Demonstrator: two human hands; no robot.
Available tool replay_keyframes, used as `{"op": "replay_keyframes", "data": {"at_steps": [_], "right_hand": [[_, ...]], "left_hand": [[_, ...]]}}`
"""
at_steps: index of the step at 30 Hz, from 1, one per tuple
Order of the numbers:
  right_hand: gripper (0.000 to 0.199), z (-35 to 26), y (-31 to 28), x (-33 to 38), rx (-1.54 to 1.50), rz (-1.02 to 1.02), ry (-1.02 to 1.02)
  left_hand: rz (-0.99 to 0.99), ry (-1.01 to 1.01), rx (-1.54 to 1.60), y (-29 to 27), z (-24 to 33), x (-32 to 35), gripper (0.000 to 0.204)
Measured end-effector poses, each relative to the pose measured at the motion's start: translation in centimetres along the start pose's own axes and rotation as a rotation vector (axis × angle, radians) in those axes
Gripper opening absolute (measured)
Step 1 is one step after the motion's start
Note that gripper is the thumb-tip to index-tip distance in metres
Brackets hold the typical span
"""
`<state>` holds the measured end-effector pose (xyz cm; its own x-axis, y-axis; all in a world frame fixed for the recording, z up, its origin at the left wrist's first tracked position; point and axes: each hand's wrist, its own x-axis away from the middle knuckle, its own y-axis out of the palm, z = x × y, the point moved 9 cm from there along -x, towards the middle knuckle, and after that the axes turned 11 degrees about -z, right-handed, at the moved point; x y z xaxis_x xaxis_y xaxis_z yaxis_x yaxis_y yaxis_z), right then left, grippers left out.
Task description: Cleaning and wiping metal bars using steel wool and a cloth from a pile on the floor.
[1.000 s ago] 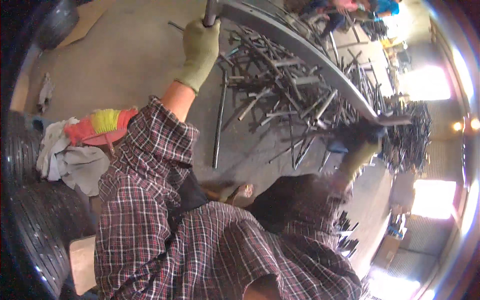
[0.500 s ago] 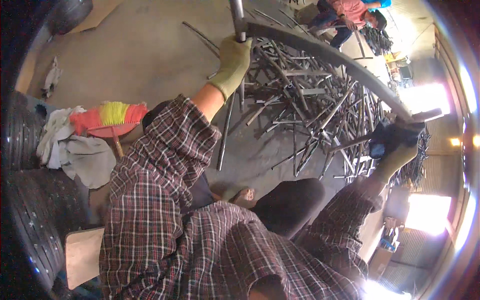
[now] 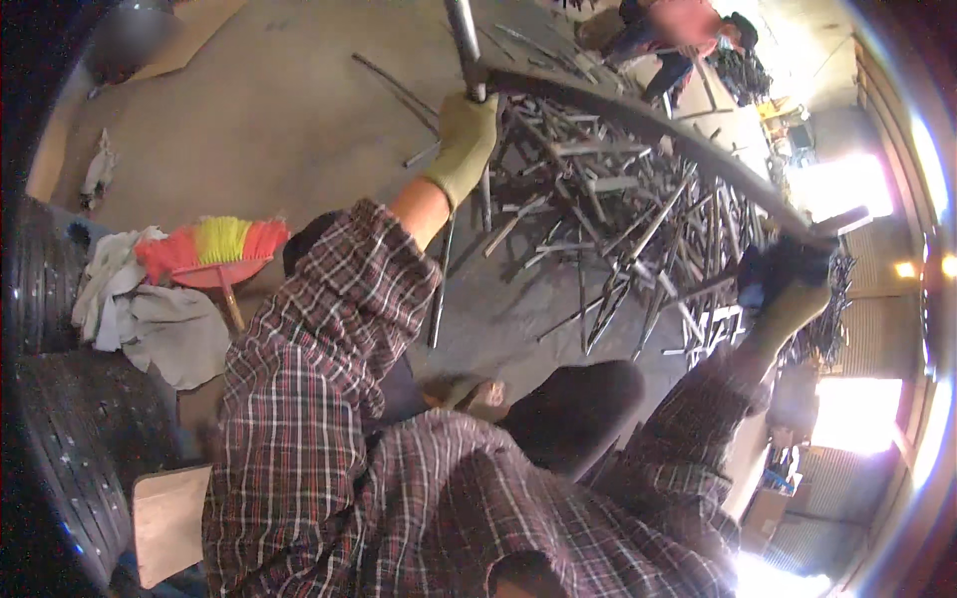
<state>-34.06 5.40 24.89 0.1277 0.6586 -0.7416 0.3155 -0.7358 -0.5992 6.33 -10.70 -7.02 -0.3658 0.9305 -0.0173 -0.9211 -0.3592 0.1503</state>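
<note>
Both gloved hands, left (image 3: 467, 140) and right (image 3: 788, 289), are closed around a long curved metal strip (image 3: 648, 125); its upper-centre end is cut off.

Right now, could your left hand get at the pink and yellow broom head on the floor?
Probably not as things stand: the left hand is raised and gripping a metal rod, while the broom head lies low on the floor beside the rags. It would have to let go first.

Right-side window glare, bent dark rim

Gloved left hand (image 3: 466, 140) and right hand (image 3: 788, 294) grip a curved metal bar (image 3: 648, 125) above scrap rods (image 3: 608, 229)
</note>
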Motion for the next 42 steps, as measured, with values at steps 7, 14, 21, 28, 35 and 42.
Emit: {"op": "replay_keyframes", "data": {"at_steps": [7, 14, 21, 28, 35, 42], "right_hand": [[0.021, -1.0, 0.9, 1.4, 0.113, 0.025, 0.113], [0.027, -6.1, -1.4, 4.1, 0.238, 0.102, -0.057], [0.033, -13.1, -0.2, 4.4, 0.297, -0.05, -0.204], [0.019, 5.3, -2.0, 6.9, 0.151, -0.027, 0.238], [0.011, 17.5, 7.6, 20.1, -0.372, 0.074, 0.502], [0.019, 18.2, 11.3, 23.8, -0.826, 0.267, 0.699]], "left_hand": [[0.104, 0.025, 0.02, -0.8, -0.1, 1.0, 0.023], [-0.011, -0.05, 0.086, 0.1, 1.4, 1.8, 0.021], [-0.017, -0.241, 0.468, 0.6, -8.3, 0.6, 0.019], [-0.032, 0.373, -0.085, -0.5, 7.9, 2.4, 0.029], [-0.063, 0.725, -0.655, 3.7, 23.9, 10.3, 0.014], [-0.301, 1.093, -0.842, 11.7, 25.9, 13.1, 0.024]]}}
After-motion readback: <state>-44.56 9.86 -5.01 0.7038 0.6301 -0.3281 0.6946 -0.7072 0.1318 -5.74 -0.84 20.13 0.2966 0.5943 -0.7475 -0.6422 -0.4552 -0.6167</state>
